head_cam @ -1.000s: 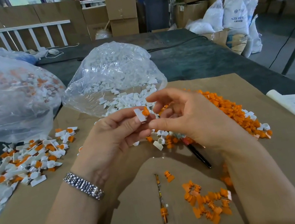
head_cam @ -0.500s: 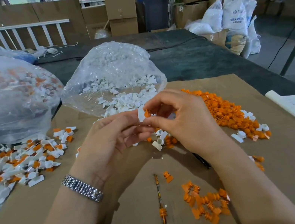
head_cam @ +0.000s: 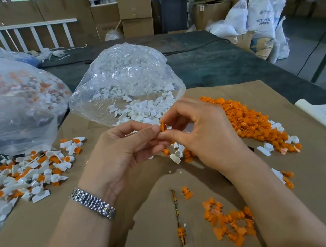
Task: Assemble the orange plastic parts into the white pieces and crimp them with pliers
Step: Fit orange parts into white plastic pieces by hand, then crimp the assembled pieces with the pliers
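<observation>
Two hands meet above the cardboard sheet (head_cam: 44, 220), just in front of the clear bag of white pieces (head_cam: 128, 90), which serves here as the landmark. The left hand (head_cam: 119, 155) and the right hand (head_cam: 201, 136) both pinch one orange part (head_cam: 162, 127) between thumb and forefinger tips, fingers curled tight around it; whether a white piece sits behind it in the grip cannot be told. There are two plastic bags: the landmark bag and, to its left, a larger bag of assembled pieces (head_cam: 5, 101). Three main heaps lie on the cardboard: a spread of assembled white-and-orange pieces (head_cam: 25, 178) left of and nearer than the landmark bag, a long pile of loose orange parts (head_cam: 248, 121) to its right, and a small cluster of orange parts (head_cam: 230, 224) well in front of it, by the right forearm. A few loose white pieces (head_cam: 176, 155) lie under the hands. A metal watch (head_cam: 92, 203) circles the left wrist.
</observation>
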The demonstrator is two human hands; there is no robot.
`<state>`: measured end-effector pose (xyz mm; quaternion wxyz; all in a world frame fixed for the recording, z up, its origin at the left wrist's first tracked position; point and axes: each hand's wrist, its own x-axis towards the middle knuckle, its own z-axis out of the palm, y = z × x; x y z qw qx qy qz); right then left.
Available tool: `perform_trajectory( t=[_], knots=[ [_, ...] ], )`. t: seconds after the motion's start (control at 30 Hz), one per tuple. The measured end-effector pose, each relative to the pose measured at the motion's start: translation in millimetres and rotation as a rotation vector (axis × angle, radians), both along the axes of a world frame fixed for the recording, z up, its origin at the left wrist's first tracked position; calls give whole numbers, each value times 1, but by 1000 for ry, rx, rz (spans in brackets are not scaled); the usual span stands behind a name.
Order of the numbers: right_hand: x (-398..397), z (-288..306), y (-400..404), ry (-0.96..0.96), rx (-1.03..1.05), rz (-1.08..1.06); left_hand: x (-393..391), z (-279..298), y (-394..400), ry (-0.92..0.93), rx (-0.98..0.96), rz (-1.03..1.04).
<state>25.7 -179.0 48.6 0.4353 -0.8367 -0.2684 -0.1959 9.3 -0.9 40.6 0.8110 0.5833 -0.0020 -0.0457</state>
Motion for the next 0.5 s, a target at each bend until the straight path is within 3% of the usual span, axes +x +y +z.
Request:
perform_trajectory(
  t=[0.23,0.33,0.4,0.5],
  knots=[
    [1,-3,3,17,-67,8,3,-4,-1,16,60,66],
    [2,0,-4,193,-14,40,4,-4,-1,-10,57,77],
    [6,1,-14,238,-139,-98,4,-5,1,-20,36,92],
    [10,-3,-29,392,-509,-408,6,-5,2,-11,-23,113]
  ],
)
